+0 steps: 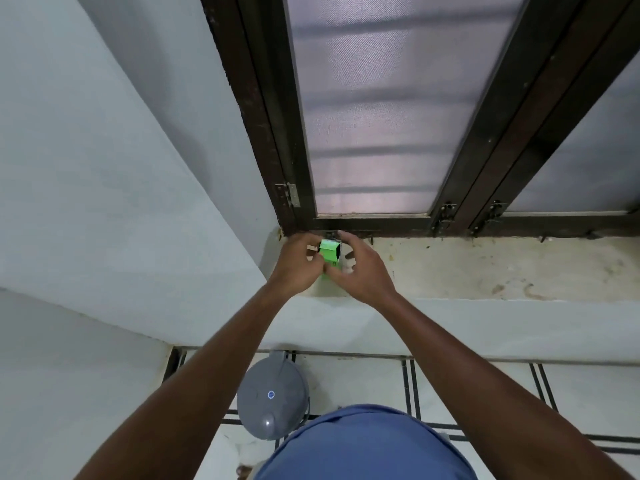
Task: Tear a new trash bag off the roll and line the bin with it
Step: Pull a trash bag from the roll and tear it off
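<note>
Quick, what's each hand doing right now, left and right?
Left hand: closed on the green bag roll at the window sill.
Right hand: fingers spread around the roll; a firm grip cannot be told.

A roll of trash bags [329,252] is held over the far left end of a window sill [485,268], just in front of the window frame [374,224]. It is flanked by the left hand [298,268] on its left and the right hand [363,271] on its right, both touching it. A wall [104,168] is set to the left of the sill. Below the sill, near the person, a lidded bin [272,394] is placed on the tiled floor [485,393], close to the left wall.
</note>
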Demonstrator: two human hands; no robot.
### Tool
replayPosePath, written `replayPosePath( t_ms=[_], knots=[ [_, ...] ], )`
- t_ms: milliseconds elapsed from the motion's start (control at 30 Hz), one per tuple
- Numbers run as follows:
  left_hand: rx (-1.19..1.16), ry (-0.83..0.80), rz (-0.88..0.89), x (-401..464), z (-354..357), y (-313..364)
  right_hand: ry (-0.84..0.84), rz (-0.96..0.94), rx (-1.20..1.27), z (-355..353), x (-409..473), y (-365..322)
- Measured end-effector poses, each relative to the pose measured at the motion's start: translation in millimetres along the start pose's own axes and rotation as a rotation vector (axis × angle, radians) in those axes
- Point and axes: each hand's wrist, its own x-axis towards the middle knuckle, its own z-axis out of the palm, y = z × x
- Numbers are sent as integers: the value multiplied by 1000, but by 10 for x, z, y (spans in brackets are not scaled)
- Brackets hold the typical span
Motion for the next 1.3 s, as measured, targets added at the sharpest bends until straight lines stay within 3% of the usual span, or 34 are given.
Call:
replayPosePath(
  t_ms=[233, 367, 500, 633, 700, 967, 1300],
  knots=[
    [-146, -86, -60, -20, -17, -52, 34, -9, 105, -99, 43, -141],
    [-218, -33, -86, -44, 22, -82, 108, -2, 101, -155, 84, -202],
    [-392, -48, -227, -47, 78, -70, 149, -1, 143, -188, 100, -187],
    [-237, 11, -169, -63, 113, -63, 150, -25, 97, -214, 78, -156],
    [-277, 9, -180, -83, 127, -53, 141, -28, 21, -219, 65, -137],
    [-207, 28, -158, -83, 113, -75, -175, 5, -13, -263, -43, 0],
    [66, -73, -30, 12, -36, -50, -220, -70, 16, -150, -25, 11]
  ],
)
